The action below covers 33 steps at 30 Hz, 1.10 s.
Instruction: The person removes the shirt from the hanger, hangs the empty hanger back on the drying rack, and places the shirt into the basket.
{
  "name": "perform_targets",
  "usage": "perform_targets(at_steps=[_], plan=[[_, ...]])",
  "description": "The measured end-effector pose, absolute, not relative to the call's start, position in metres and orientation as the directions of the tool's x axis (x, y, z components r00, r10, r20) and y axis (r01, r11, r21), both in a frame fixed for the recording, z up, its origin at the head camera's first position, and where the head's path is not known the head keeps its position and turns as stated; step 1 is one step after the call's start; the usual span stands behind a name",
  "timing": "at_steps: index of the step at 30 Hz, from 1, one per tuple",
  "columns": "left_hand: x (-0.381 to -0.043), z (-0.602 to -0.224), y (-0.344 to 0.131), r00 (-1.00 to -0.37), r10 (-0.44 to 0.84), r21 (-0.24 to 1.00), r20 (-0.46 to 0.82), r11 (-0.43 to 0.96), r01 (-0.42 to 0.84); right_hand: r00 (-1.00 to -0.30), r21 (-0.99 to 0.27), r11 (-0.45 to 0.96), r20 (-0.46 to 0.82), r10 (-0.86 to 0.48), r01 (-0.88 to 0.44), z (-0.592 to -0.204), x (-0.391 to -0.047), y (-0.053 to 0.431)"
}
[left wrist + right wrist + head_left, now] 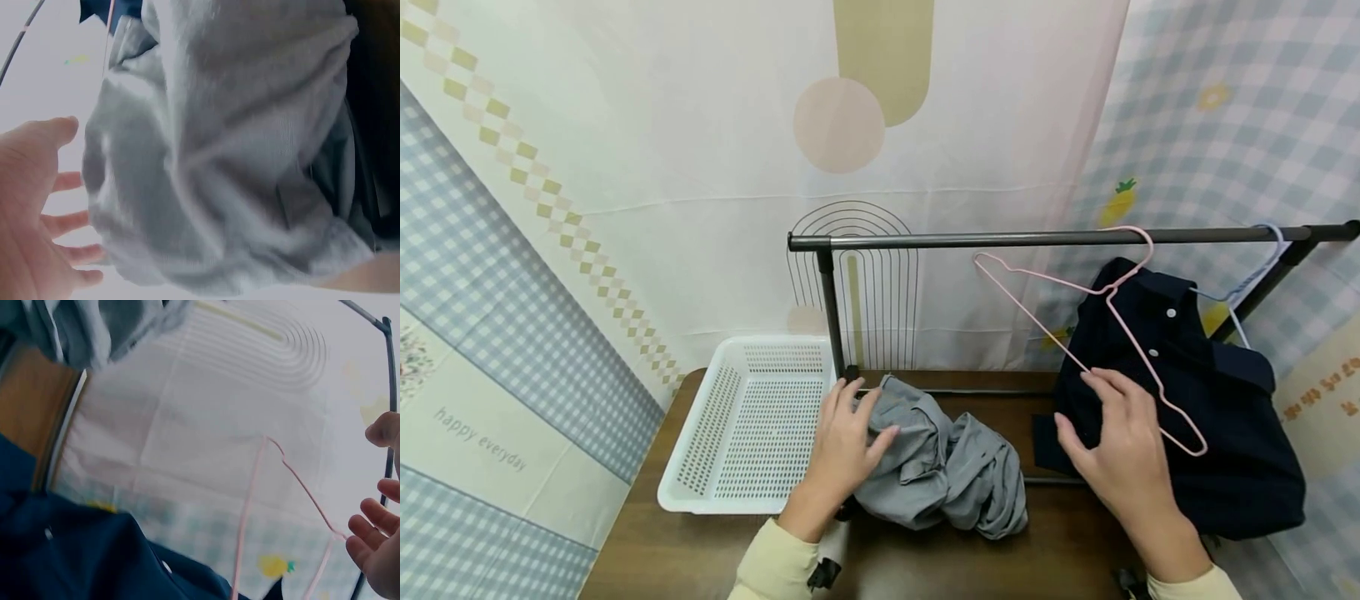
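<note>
A crumpled grey garment [932, 458] lies in a heap on the table below the rack; it fills most of the left wrist view. My left hand [842, 433] is at its left side, fingers spread and relaxed; whether they touch the cloth I cannot tell. A bare pink hanger [1037, 321] hooks over the black rail [955, 241]. My right hand [1123, 450] is near the hanger's lower part with loosely bent fingers, gripping nothing that shows. Behind it, a dark navy buttoned garment [1217, 442] hangs from a blue hanger [1243, 287].
A white perforated basket [700, 500] stands on the brown table [632, 542] at the left. The rack's left post [832, 312] rises between the basket and the grey garment. Printed cloth [700, 125] covers the wall behind.
</note>
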State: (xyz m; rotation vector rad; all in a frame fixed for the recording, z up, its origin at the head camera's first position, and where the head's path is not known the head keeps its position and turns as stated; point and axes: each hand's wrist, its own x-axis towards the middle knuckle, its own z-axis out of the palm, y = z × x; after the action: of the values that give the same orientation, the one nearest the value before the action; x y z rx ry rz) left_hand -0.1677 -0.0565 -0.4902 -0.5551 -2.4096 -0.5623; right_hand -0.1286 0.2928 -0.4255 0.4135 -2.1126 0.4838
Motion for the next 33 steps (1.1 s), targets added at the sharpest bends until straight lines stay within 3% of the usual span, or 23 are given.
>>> perform_targets(at_steps=[6,10,14,18,33], plan=[[-0.159,-0.498,-0.066,-0.864,0.15,0.436,0.481,0.814,0.384,-0.704,-0.343,0.785,0.692,-0.16,-0.516,-0.45,-0.132,0.277],[-0.155,-0.507,-0.059,-0.904,0.14,0.512,0.403,0.785,0.35,-0.848,-0.492,0.752,0.504,-0.165,-0.439,-0.471,-0.138,0.265],[-0.157,-0.517,-0.051,-0.937,0.164,0.553,0.307,0.771,0.316,-0.942,-0.6,0.737,0.296,-0.156,-0.311,-0.494,-0.144,0.258],[-0.162,-0.527,-0.044,-0.956,0.207,0.554,0.206,0.781,0.289,-0.971,-0.653,0.719,0.174,-0.163,-0.238,-0.515,-0.15,0.255],[-0.179,-0.553,-0.026,-0.932,0.36,0.548,-0.043,0.788,0.279,-0.96,-0.623,0.752,-0.007,-0.281,-0.215,-0.561,-0.163,0.241]])
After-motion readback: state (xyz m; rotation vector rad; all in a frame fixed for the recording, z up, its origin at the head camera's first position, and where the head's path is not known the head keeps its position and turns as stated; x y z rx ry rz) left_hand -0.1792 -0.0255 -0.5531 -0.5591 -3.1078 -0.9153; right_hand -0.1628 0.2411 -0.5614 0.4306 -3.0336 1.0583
